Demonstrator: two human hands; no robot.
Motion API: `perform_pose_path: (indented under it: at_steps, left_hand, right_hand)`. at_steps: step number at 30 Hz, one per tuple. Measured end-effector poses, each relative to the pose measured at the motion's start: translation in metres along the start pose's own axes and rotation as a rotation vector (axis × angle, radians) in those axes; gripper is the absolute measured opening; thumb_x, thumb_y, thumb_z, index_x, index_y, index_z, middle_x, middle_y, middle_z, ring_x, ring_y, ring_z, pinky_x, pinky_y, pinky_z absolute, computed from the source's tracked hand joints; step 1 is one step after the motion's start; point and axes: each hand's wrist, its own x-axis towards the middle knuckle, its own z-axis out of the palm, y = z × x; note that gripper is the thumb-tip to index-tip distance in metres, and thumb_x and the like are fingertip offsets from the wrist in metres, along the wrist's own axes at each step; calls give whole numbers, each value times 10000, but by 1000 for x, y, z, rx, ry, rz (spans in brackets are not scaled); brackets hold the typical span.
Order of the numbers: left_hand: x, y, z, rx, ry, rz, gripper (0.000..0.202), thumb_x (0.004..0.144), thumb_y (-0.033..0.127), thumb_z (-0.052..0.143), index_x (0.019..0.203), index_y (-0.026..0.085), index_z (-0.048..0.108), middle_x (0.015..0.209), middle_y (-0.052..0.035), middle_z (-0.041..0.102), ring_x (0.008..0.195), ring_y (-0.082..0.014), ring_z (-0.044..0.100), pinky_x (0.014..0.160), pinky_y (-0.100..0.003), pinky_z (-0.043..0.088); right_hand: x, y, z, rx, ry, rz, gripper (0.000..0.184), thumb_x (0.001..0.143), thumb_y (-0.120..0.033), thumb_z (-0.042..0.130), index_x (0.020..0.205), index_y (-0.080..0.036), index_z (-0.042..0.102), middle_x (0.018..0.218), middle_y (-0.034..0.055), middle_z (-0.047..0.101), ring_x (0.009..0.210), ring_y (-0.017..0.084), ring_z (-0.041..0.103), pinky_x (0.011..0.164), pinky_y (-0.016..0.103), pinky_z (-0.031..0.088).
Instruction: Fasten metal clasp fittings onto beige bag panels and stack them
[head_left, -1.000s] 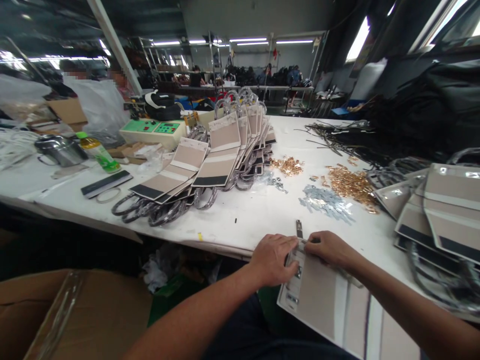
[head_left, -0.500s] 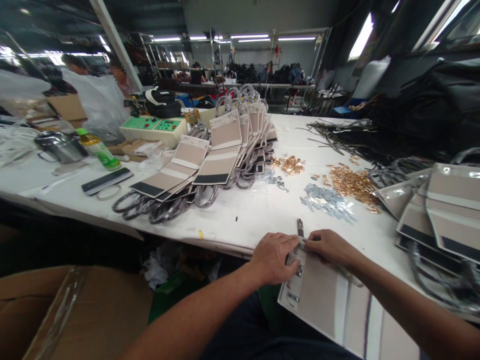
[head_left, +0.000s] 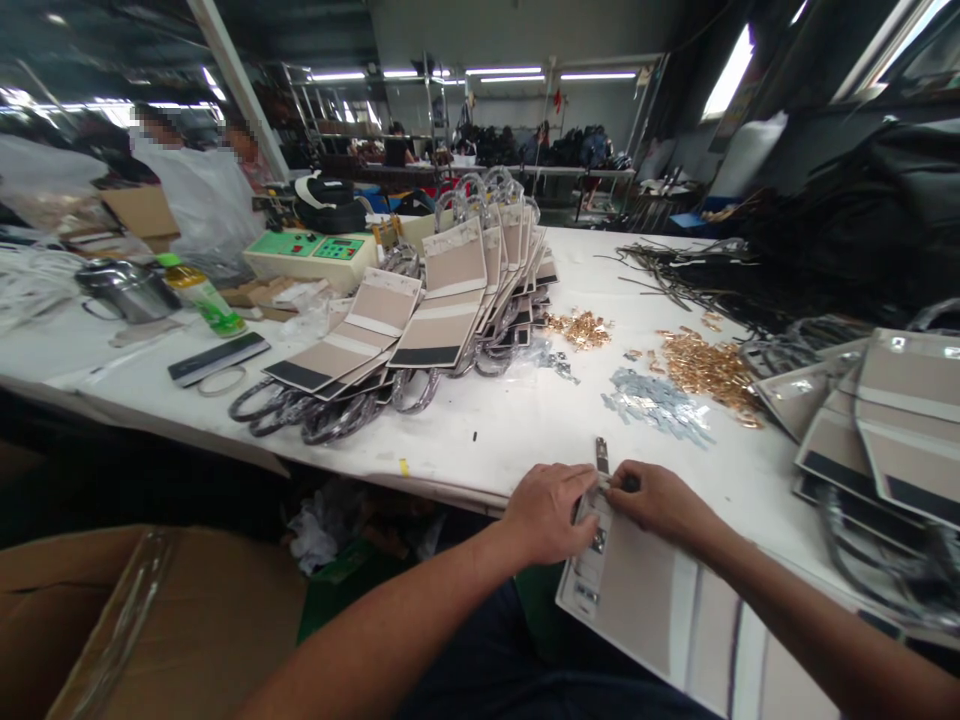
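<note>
A beige flat panel [head_left: 645,600] with a white stripe and a plastic-covered end lies at the near table edge, overhanging toward me. My left hand [head_left: 546,513] rests curled on its top left corner, fingers closed on the panel's end. My right hand [head_left: 656,500] pinches the same end from the right, fingers closed. A small dark metal tab [head_left: 601,455] sticks out on the table just beyond my fingertips.
Fanned stacks of similar panels with metal rings lie at centre [head_left: 442,310] and at the right [head_left: 892,430]. Piles of gold [head_left: 705,368] and silver [head_left: 652,405] hardware sit ahead. A green control box [head_left: 311,255], bottle [head_left: 202,295], kettle [head_left: 127,290], cardboard box [head_left: 150,620], people at far left.
Both hands stay on the panel's end with only slight finger shifts. The view has drifted a little.
</note>
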Motion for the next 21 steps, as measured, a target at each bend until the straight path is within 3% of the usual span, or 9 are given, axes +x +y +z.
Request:
perform_pose_path:
  at_steps: [3, 7, 10, 13, 16, 21]
  left_hand:
    - [12, 2, -5, 6, -32, -154, 522, 912, 359, 668, 1414, 220, 637, 1402, -91, 709, 1272, -294, 651, 1120, -446, 504]
    - [43, 8, -21, 32, -204, -367, 438, 937, 407, 625, 1322, 212, 697, 1169, -96, 786, 1130, -299, 710, 1005, -419, 558]
    - [65, 12, -32, 36, -327, -409, 257, 879, 418, 666, 949, 200, 782, 999, -106, 803, 1030, -326, 746, 909, -411, 575]
    - [80, 13, -36, -6, -479, -479, 285, 849, 414, 685, 673, 190, 691, 721, -90, 744, 813, -313, 772, 779, -389, 586]
    - [88, 12, -34, -113, -603, -568, 307, 890, 406, 656, 673, 190, 644, 558, -28, 646, 592, -240, 732, 631, -319, 570]
    - [94, 7, -26, -234, -646, -649, 368, 916, 453, 687, 684, 186, 585, 520, 16, 573, 530, -193, 695, 531, -254, 515]
  right_hand:
    - [-1, 1, 0, 39, -14, 12, 102, 887, -264, 666, 802, -208, 671, 570, -24, 629, 536, 162, 582, 571, 269, 385]
    - [-1, 3, 0, 99, -27, 23, 117, 890, -291, 686, 816, -200, 685, 563, -15, 634, 517, 158, 579, 535, 259, 376]
    - [0, 4, -1, 135, -36, 28, 113, 880, -296, 699, 832, -194, 698, 585, -9, 650, 512, 154, 575, 525, 257, 370]
    - [1, 7, -3, 151, -33, 25, 107, 867, -290, 703, 834, -189, 714, 605, -4, 656, 550, 158, 580, 538, 257, 366]
    - [2, 10, -5, 156, -28, 11, 120, 870, -298, 694, 847, -189, 737, 623, 1, 661, 594, 168, 585, 558, 265, 369]
    - [6, 12, -6, 153, -20, -15, 100, 836, -287, 711, 826, -191, 739, 689, 19, 700, 679, 191, 617, 602, 278, 374]
